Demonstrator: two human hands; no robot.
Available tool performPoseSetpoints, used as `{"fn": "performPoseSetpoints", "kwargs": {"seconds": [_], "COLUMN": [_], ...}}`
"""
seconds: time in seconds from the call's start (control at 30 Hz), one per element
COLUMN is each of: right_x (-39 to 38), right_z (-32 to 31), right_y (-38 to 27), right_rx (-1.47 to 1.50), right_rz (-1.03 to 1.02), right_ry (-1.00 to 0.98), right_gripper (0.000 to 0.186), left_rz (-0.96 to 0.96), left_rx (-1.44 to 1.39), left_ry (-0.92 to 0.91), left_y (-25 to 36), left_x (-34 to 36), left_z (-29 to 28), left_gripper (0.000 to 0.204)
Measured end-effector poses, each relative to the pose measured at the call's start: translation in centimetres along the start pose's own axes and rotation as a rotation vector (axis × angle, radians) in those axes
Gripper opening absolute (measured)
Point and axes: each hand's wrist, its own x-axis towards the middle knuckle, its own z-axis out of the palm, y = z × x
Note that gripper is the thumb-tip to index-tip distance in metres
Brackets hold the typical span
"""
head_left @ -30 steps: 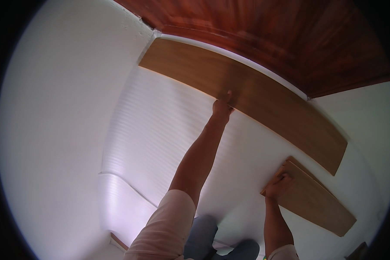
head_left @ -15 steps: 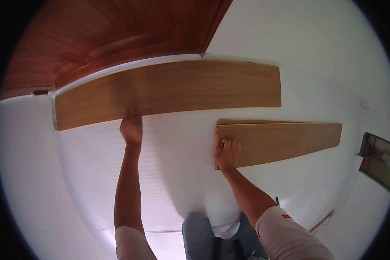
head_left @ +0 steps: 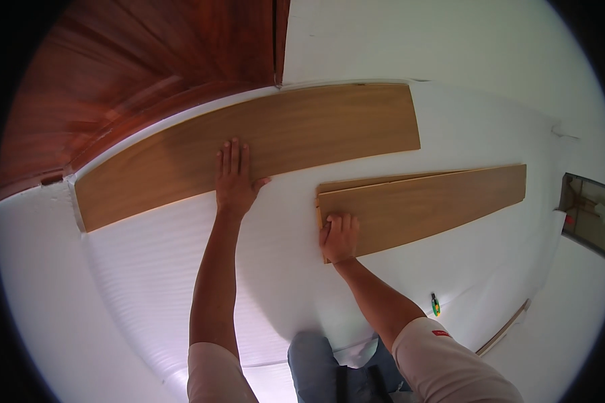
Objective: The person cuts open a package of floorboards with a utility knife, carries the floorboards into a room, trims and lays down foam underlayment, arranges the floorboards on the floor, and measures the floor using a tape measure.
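A long brown wooden plank [head_left: 316,121] lies along the foot of the dark red door [head_left: 141,60]. My left hand [head_left: 235,174] is open on its near edge, fingers stretched flat over the top. Nearer and to the right, overlapping shorter planks [head_left: 430,205] lie on the white ridged foam sheet [head_left: 141,282]. My right hand [head_left: 339,238] is on their left end with fingers curled, around a small dark shape that I cannot make out. A small green and black tool [head_left: 435,304] lies below these planks, right of my right forearm.
White walls [head_left: 410,43] border the sheet behind and at the sides. At the right is a dark-framed rectangular panel or opening [head_left: 585,215]. A narrow wooden strip [head_left: 504,328] lies at the lower right. My knees [head_left: 309,356] are on the sheet at the bottom.
My view has turned to the right. My left hand's fingers, earlier bent at the long plank's edge, now lie stretched flat on its top. My right hand stays on the shorter planks.
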Motion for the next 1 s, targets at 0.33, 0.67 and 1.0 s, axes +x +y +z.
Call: {"fn": "performPoseSetpoints", "kwargs": {"seconds": [0.33, 0.67, 1.0], "right_x": [0.0, 0.3, -1.0], "right_z": [-0.2, -0.5, 0.7], "right_y": [-0.1, 0.1, 0.4], "right_rx": [0.024, -0.017, 0.018], "right_rz": [0.067, 0.057, 0.048], "right_ry": [-0.041, -0.019, -0.083], "right_gripper": [0.021, 0.016, 0.017], "left_rz": [0.002, 0.161, -0.035], "left_rx": [-0.078, -0.095, -0.086], "left_ry": [-0.032, 0.182, 0.124], "left_y": [0.1, 2.8, 2.7], "left_x": [2.1, 13.8, 14.6], "left_z": [-1.6, 0.6, 3.3], "left_gripper": [0.090, 0.077, 0.078]}}
